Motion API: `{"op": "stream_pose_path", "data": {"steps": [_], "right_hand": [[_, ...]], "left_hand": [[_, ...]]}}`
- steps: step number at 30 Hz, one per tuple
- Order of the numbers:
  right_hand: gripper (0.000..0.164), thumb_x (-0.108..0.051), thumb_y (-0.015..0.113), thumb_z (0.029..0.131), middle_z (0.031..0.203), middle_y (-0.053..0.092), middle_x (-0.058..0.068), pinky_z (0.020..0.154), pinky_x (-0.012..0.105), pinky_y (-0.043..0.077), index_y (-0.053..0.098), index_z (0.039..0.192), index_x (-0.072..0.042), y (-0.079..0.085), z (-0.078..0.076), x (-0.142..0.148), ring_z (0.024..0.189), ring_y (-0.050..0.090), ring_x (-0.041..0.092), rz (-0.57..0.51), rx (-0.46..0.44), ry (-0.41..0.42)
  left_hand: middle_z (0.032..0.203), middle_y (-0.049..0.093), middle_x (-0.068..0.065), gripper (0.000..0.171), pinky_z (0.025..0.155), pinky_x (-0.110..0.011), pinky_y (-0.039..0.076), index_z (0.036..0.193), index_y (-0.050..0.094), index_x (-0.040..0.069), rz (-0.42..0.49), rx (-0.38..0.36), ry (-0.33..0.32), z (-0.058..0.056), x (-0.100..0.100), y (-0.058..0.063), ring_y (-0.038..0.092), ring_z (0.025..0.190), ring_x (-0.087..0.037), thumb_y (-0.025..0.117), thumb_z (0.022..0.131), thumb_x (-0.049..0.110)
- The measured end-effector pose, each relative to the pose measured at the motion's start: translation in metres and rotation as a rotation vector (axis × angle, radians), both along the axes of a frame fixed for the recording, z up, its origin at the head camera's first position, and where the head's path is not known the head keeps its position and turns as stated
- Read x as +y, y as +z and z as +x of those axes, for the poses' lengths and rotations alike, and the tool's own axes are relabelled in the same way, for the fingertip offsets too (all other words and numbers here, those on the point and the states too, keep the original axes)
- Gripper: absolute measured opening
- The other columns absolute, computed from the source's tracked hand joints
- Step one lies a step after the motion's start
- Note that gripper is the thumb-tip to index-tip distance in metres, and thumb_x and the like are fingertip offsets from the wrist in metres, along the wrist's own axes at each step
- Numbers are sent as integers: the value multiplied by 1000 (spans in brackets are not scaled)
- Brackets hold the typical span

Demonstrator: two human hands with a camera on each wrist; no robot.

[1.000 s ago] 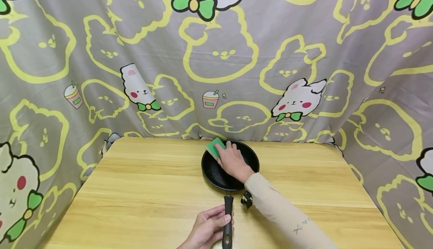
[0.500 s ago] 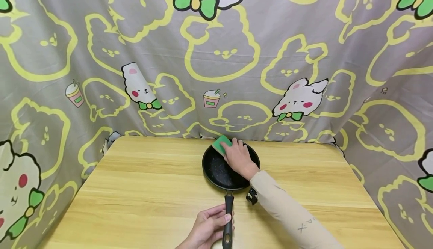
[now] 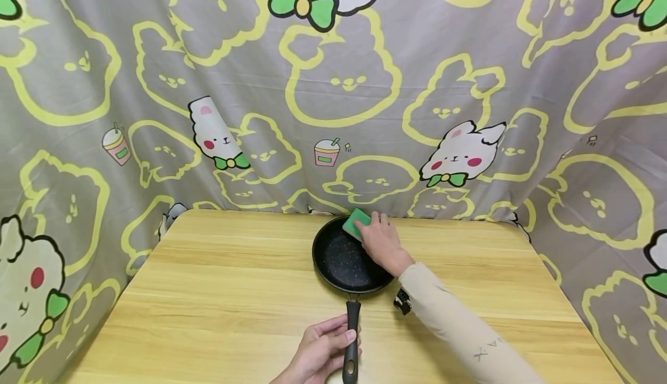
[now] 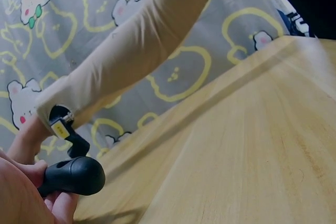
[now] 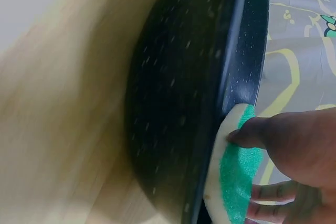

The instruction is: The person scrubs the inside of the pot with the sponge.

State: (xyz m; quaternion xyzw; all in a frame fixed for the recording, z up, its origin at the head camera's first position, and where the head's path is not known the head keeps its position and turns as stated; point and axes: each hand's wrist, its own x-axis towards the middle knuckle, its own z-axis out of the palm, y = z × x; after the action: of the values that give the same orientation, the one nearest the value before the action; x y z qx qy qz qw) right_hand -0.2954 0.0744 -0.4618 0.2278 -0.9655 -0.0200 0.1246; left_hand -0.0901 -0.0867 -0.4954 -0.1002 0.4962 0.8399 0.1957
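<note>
A black speckled frying pan (image 3: 346,256) stands at the back middle of the table, its handle (image 3: 351,320) pointing toward me. My left hand (image 3: 323,346) grips that handle, thumb on top; the handle's rounded end (image 4: 79,176) shows in the left wrist view. At the pan's far right rim, my right hand (image 3: 384,242) holds a sponge (image 3: 356,223) with a green top and a pale layer below. In the right wrist view, the thumb presses the green side of the sponge (image 5: 239,171), which lies bent against the pan's rim.
The wooden table (image 3: 219,297) reaches back to a grey patterned curtain (image 3: 344,100), which also hangs at both sides. A small black device (image 3: 402,302) is on the right wrist, beneath the beige sleeve (image 3: 453,320).
My right hand has slid the sponge rightward along the pan's far side, from the upper left to the upper right. The left hand and the pan have hardly moved.
</note>
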Motion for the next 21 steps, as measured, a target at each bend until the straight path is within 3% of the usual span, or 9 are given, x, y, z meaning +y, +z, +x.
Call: {"op": "stream_pose_path", "data": {"steps": [13,21], "right_hand": [[46,-22,83,82,105,60,25,71,52,58,69,126,-16,12,4,22,94,57,40,44,-25,1],[47,-28,84,85,107,60,27,72,55,59,69,128,-14,21,9,38,97,59,42,43,-116,26]], "left_hand": [[109,71,-15,47,86,-41,62,139,53,-14,3,8,-10,-1,-2,-1,70,88,-16,67,95,-4],[110,71,-17,48,86,-41,62,140,51,-16,8,16,-15,-1,-1,-2,71,90,-18,67,96,-4]]}}
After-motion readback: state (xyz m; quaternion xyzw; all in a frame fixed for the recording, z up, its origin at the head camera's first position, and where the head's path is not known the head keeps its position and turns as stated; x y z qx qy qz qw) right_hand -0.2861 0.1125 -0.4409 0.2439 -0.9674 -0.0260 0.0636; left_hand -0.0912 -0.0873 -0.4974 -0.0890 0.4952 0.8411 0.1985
